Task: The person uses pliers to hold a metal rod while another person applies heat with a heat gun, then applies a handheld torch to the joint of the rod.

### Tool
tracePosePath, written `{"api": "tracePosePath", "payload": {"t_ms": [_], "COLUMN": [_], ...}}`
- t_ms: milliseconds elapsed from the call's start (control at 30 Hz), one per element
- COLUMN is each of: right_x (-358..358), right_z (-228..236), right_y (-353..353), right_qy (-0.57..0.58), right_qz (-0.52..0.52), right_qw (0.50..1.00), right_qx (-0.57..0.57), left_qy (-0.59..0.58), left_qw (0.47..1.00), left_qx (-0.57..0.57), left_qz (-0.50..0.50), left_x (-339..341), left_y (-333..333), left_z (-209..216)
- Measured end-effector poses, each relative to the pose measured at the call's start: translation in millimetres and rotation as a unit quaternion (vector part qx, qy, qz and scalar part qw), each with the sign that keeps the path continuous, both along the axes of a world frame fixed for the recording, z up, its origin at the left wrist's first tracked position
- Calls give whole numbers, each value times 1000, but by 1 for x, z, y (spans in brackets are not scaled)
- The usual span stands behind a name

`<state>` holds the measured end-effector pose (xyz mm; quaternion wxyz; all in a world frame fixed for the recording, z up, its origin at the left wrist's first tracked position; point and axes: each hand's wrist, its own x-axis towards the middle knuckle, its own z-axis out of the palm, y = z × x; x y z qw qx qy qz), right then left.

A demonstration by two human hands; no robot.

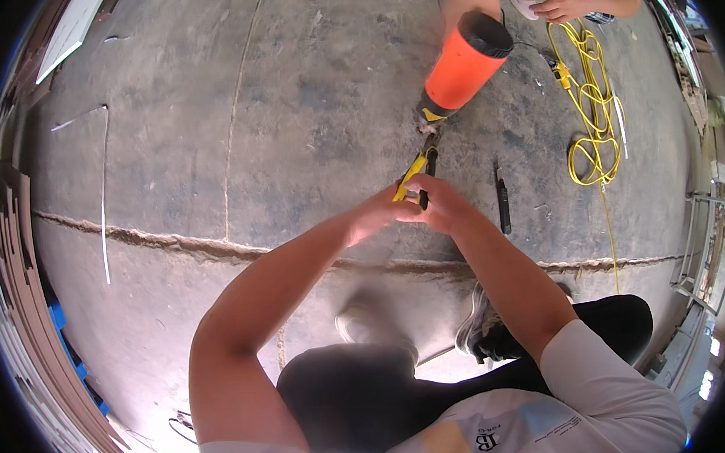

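Observation:
Both of my hands are closed around the yellow-and-black handles of a pair of pliers (pixel 414 172). My left hand (pixel 372 215) is on the left handle, and my right hand (pixel 442 202) wraps the other side. The pliers point away from me, with their jaws at the narrow end of an orange cylinder (pixel 463 64). That cylinder has a black round cap and a black-and-yellow tip. Whether the jaws grip its tip or only touch it, I cannot tell. Another person's hand (pixel 473 0) is by the cylinder's capped end, partly hidden behind it.
A slim black tool (pixel 504 205) lies on the concrete floor right of my hands. Beyond it is a coiled yellow extension cord (pixel 593 121). A rough crack (pixel 189 244) crosses the floor. Stacked boards (pixel 21 272) line the left side; metal railings (pixel 695 239) stand at the right.

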<state>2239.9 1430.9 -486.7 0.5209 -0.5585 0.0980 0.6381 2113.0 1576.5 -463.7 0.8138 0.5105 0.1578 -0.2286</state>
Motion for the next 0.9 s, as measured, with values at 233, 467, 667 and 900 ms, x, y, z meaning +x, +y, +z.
{"api": "tracePosePath", "payload": {"t_ms": [233, 467, 667, 900], "right_x": [-20, -15, -10, -15], "right_z": [-13, -12, -11, -12], "right_y": [-7, -17, -16, -20], "right_qy": [-79, 49, 28, -24], "right_qz": [102, 67, 100, 136], "right_qw": [990, 997, 994, 989], "right_qx": [60, -1, -26, -46], "left_qy": [-33, 36, 73, 78], "left_qw": [999, 999, 994, 990], "left_qx": [-13, 19, 4, 56], "left_qz": [33, -27, 82, 103], "left_x": [-7, -2, 1, -2], "left_y": [-23, -12, -27, -34], "left_z": [-34, -15, -15, -39]}}
